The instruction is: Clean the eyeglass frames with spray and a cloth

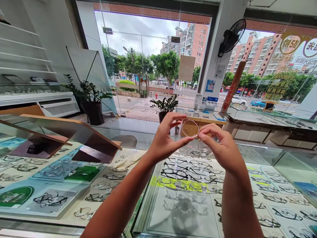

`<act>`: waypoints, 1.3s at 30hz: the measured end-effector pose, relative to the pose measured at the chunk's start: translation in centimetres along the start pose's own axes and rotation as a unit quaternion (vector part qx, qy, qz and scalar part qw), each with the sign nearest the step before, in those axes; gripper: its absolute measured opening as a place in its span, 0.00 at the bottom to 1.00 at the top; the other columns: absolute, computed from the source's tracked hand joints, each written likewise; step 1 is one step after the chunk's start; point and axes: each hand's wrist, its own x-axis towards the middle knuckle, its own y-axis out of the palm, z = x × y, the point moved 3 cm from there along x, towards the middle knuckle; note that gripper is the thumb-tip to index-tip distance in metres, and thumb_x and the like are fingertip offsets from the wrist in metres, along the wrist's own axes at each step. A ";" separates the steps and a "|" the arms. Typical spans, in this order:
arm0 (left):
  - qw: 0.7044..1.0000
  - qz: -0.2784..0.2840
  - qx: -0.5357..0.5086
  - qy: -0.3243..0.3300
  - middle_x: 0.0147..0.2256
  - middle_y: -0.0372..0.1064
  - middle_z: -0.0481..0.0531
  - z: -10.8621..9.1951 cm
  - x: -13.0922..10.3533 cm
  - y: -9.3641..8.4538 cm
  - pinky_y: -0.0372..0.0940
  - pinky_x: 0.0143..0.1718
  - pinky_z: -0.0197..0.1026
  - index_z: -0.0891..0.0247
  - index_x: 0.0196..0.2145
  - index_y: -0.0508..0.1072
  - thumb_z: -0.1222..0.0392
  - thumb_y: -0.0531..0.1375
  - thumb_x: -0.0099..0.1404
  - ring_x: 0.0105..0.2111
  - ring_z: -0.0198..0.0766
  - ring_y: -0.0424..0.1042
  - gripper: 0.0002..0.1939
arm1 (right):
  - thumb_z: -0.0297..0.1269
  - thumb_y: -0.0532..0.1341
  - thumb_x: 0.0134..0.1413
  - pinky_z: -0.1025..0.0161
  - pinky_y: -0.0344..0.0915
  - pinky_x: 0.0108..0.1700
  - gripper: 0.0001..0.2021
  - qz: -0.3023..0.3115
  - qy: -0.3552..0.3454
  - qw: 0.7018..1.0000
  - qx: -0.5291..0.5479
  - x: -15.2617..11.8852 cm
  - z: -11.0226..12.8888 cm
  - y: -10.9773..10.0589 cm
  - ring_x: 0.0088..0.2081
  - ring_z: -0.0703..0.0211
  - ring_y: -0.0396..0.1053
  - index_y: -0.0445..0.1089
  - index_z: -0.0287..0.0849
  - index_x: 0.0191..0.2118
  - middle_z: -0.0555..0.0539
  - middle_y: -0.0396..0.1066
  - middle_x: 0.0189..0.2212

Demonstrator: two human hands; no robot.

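Observation:
A pair of eyeglasses (190, 128) with a thin, pale pinkish rim is held up above the glass counter. My left hand (168, 135) pinches it from the left, thumb along the lower rim and fingers at the upper edge. From the other side my right hand (219, 142) grips it between thumb and fingertips near the bridge. One lens ring shows between the hands; the other hangs faintly below the right fingers, partly hidden. Beneath the hands, the display case (158, 211) holds rows of spectacles, including dark frames (174, 173) and a yellow-green strip (183, 184).
Two brown-edged mirrors or panels (94, 135) stand on the counter at left. A pale cloth (126, 163) lies near them. Potted plants (95, 112) stand by the glass front. A wall fan (231, 38) hangs at right, above further display counters (257, 120).

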 end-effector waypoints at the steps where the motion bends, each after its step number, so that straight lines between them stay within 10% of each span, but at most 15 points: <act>1: 1.000 0.007 -0.012 -0.010 0.57 0.70 0.59 0.1 0.0 0.0 0.74 0.60 0.55 0.52 0.60 0.73 0.54 0.76 0.58 0.57 0.49 0.74 0.33 | 0.43 0.66 0.63 0.50 0.66 0.53 0.09 0.012 0.011 1.000 0.013 0.0 -0.1 0.0 0.45 0.52 0.72 0.75 0.47 0.33 0.48 0.76 0.40; 17: 0.948 0.045 -0.246 -0.199 0.54 0.74 0.57 0.9 0.1 0.4 0.75 0.52 0.47 0.56 0.56 0.75 0.62 0.78 0.53 0.53 0.46 0.74 0.34 | 0.43 0.67 0.62 0.51 0.62 0.57 0.09 0.114 0.051 0.986 0.110 0.7 -1.9 0.3 0.47 0.51 0.70 0.78 0.48 0.31 0.47 0.74 0.41; 30: 0.916 0.026 -0.331 -0.225 0.55 0.71 0.57 1.4 0.2 1.0 0.75 0.55 0.51 0.55 0.55 0.75 0.64 0.78 0.52 0.57 0.49 0.72 0.34 | 0.43 0.71 0.56 0.57 0.67 0.48 0.09 0.134 0.159 0.941 0.267 1.1 -2.9 1.7 0.37 0.59 0.69 0.75 0.46 0.30 0.51 0.72 0.32; 39: 0.911 -0.031 -0.255 -0.322 0.44 0.77 0.54 3.2 -0.1 0.7 0.70 0.44 0.42 0.60 0.46 0.79 0.53 0.74 0.59 0.44 0.40 0.75 0.19 | 0.43 0.71 0.56 0.54 0.67 0.53 0.07 -0.040 0.099 0.969 0.223 1.9 -4.2 0.7 0.41 0.56 0.73 0.79 0.47 0.32 0.49 0.78 0.35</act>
